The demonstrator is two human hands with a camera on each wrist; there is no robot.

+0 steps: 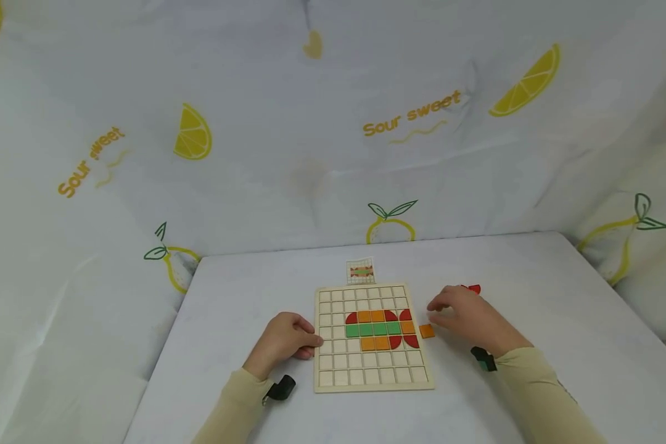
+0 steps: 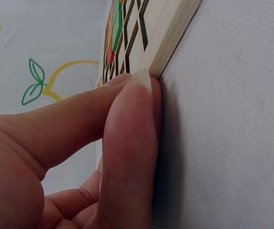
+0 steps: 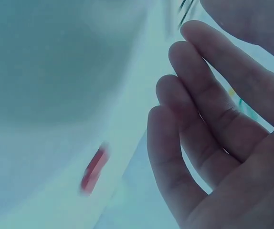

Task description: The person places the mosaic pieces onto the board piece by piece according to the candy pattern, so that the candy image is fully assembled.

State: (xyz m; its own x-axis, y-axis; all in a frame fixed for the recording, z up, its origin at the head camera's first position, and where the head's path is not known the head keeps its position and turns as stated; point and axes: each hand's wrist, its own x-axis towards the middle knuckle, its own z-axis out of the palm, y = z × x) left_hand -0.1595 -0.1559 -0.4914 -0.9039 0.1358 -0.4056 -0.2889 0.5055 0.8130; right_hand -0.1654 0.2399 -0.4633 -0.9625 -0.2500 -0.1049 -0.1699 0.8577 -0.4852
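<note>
A pale wooden grid board (image 1: 341, 365) lies flat on the table. Set in it are a row of green tiles (image 1: 373, 329), orange squares (image 1: 374, 343) above and below, and red curved pieces (image 1: 411, 341). At its left edge my left hand (image 1: 285, 339) grips the rim (image 2: 168, 45) with thumb and fingers. My right hand (image 1: 468, 314) hovers right of the board, its fingers (image 3: 194, 71) gently bent and holding nothing. Beside the board's right edge rests a loose orange square (image 1: 427, 331). Red pieces (image 1: 474, 288), partly hidden, lie beyond the right hand.
Above the board lies a small pattern card (image 1: 361, 271) showing a similar design on a grid. The white table (image 1: 244, 290) meets a white cloth backdrop (image 1: 288, 148) printed with lemons and lettering. A dark strap device sits at each wrist.
</note>
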